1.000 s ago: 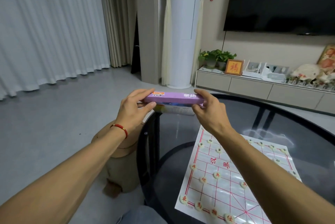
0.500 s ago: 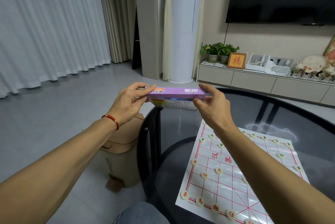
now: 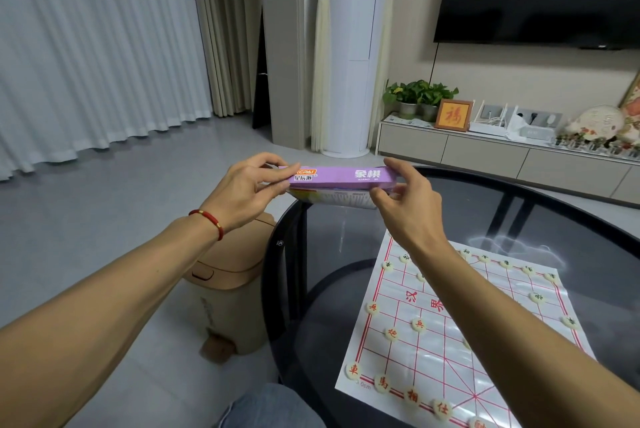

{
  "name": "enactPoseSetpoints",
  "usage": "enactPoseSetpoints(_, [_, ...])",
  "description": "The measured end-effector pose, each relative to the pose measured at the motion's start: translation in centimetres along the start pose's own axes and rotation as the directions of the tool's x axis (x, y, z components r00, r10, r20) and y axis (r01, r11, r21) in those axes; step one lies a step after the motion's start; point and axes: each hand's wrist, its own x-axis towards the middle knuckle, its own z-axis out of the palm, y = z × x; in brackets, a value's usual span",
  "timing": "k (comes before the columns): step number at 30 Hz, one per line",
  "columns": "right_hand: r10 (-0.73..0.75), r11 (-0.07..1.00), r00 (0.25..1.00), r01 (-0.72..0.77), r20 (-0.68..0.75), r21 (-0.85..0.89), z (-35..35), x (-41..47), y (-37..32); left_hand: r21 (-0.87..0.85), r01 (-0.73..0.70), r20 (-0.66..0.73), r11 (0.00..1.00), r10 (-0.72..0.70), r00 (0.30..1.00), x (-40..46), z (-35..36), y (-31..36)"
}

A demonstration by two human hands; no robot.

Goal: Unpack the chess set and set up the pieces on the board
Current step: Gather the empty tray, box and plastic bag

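Chess box: likely light, crushable cardboard; left hand and right hand pinch its two ends with curled fingers.

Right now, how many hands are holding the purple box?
2. The left hand pinches the purple box at its left end; the right hand grips its right end.
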Motion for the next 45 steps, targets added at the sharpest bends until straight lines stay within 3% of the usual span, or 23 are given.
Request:
enactPoseSetpoints(12, [0.099,0.968,0.995,-0.102,0.027,0.231,0.1,-0.6,0.7,0.007,0.045,0.000,0.999,-0.045,0.999,0.8,-0.4,0.7])
enactPoseSetpoints(27, [-0.031,0.965,0.997,0.011,0.072,0.262,-0.2,-0.5,1.6,-0.081,0.091,0.024,0.993,-0.090,0.996,0.7,0.2,0.7])
enactPoseSetpoints(35, [0.049,0.872,0.996,-0.076,0.068,0.483,0.3,-1.0,1.6,0.030,0.019,0.015,0.999,-0.019,1.000,0.7,0.6,1.0])
enactPoseSetpoints(41, [0.048,0.892,0.997,-0.068,0.056,0.447,0.2,-1.1,1.7,0.056,0.045,0.010,0.997,-0.046,0.999,0.8,0.4,1.0])
enactPoseSetpoints(45, [0.059,0.933,0.997,-0.072,0.046,0.354,0.4,-1.0,2.3,-0.034,0.130,0.014,0.991,-0.130,0.991,0.5,0.6,0.9])
